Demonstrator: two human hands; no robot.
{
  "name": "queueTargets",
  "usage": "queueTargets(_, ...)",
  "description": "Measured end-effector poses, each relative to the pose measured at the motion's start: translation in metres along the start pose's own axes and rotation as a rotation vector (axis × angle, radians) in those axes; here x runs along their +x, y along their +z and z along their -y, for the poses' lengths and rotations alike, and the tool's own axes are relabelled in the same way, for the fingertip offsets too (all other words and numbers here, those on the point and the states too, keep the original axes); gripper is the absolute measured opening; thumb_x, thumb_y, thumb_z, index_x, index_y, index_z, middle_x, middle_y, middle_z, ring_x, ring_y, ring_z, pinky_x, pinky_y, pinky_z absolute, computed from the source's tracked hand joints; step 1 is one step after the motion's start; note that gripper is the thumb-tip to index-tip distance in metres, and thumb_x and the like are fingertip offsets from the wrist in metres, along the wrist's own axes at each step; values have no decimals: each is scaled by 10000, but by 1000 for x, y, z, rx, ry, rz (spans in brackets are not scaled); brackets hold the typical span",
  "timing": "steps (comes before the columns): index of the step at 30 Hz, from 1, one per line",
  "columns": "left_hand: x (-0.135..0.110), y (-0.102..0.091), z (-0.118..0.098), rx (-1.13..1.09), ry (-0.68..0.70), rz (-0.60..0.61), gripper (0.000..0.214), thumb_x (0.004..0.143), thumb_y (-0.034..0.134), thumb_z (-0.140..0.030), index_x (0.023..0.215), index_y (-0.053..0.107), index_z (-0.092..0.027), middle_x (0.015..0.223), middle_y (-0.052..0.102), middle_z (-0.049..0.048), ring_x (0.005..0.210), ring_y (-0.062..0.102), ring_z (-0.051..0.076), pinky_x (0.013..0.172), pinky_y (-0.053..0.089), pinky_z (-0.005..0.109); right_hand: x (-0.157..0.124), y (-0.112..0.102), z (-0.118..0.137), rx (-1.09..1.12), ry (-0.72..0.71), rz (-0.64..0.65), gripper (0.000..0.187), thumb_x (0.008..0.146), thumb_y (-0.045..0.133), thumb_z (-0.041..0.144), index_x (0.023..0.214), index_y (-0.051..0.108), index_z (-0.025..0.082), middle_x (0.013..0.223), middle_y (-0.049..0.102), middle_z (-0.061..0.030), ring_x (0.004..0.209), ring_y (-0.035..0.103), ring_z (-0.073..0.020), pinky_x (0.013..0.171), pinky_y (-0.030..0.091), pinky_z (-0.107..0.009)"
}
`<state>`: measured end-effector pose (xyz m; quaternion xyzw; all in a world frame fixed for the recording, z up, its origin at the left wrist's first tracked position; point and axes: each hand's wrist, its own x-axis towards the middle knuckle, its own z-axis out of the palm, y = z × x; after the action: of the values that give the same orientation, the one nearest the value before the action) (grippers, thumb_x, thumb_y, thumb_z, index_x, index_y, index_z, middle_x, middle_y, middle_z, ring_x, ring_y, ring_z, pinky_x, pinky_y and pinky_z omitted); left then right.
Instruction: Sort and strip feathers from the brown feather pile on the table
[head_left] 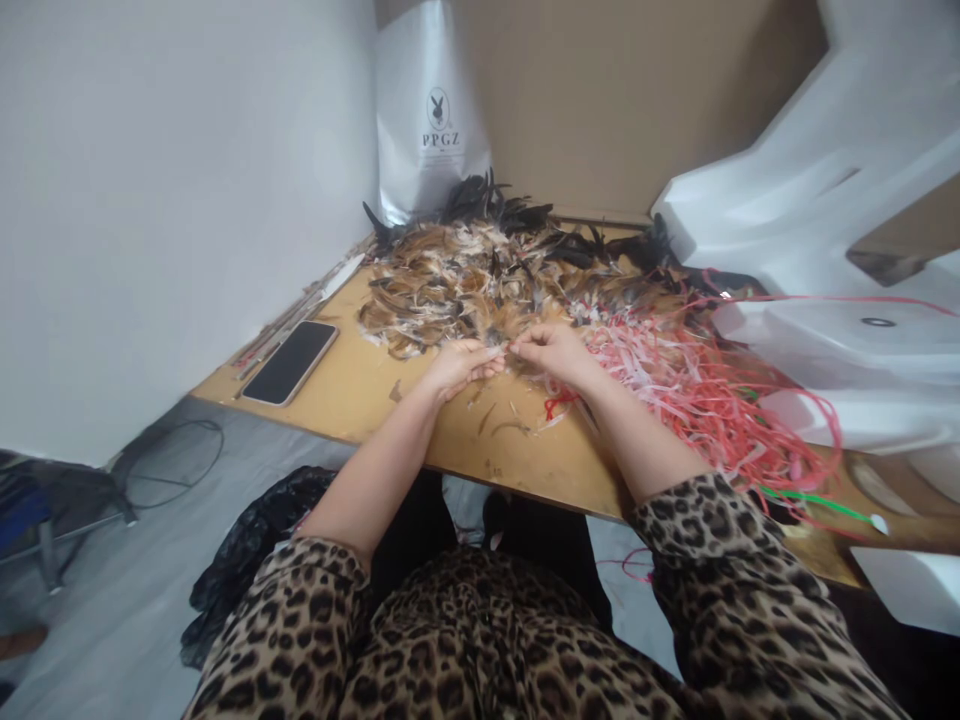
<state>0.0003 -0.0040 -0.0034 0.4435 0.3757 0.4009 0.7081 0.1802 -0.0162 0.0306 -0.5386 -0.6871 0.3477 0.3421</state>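
Note:
A big heap of brown, white and black feathers [480, 275] covers the far part of a wooden table [360, 390]. My left hand [461, 365] and my right hand [551, 350] meet at the heap's near edge, fingertips almost touching. Both are pinched closed on small feathers that pass between them. To the right of my right hand lies a tangle of red and pink plastic strips [697, 390]. A few loose feathers [502, 420] lie on the bare wood just below my hands.
A black phone [291, 362] lies face up at the table's left, beside thin sticks [300, 310] along the wall. A silver bag [431, 110] stands at the back. White foam blocks [840, 200] crowd the right. A black plastic bag [247, 550] sits on the floor.

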Motion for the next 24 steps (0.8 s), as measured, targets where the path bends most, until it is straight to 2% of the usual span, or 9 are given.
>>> queueTargets(6,0,1,2,108,3,35,203,642,733,-254,662,648,-70,620,650,74,508,586,79,510,464,176,5,4,-3,-81,-2,-69,182,619,565,291,526,546,135,480,436,42,479,352,-72,483,276,-214)
queueTargets(12,4,-1,4,234,84,-70,229,703,678,-273,603,600,-82,514,595,41,425,542,75,434,417,177,2,1,-4,-146,-63,-23,239,686,548,344,645,637,126,537,531,18,496,408,-89,507,302,-222)
queueTargets(14,3,0,2,264,76,-98,218,741,636,-248,607,585,-84,496,584,30,414,535,71,430,412,172,-4,0,1,-261,-140,-32,240,724,528,333,675,650,132,569,562,2,527,440,-97,533,313,-225)
queueTargets(16,2,3,0,341,52,-96,214,780,577,-202,601,567,-84,469,569,21,395,525,69,425,411,172,-10,0,9,-438,-278,-32,228,760,499,293,694,653,139,641,595,-25,592,479,-111,571,317,-232)
queueTargets(18,-1,7,-1,455,30,-62,226,800,513,-138,581,542,-89,433,549,8,365,504,65,415,406,171,-16,3,18,-628,-401,-11,240,792,472,279,720,657,144,744,612,-58,663,503,-129,589,308,-245)
queueTargets(20,-5,10,0,568,32,-1,226,790,474,-78,571,528,-94,411,534,-6,347,486,57,404,394,160,-19,5,24,-761,-462,35,272,819,449,296,740,661,146,799,603,-80,691,507,-142,581,294,-256)
queueTargets(22,-7,12,1,639,43,65,212,780,480,-74,575,528,-95,407,530,-14,339,475,49,396,380,148,-18,5,26,-781,-484,84,282,829,446,310,757,668,152,802,588,-79,701,506,-145,583,297,-257)
queueTargets(24,-9,13,2,657,66,125,200,777,522,-129,582,538,-93,419,538,-8,345,478,48,391,377,146,-13,2,23,-680,-489,117,248,813,480,301,755,674,158,783,578,-64,715,510,-140,613,323,-252)
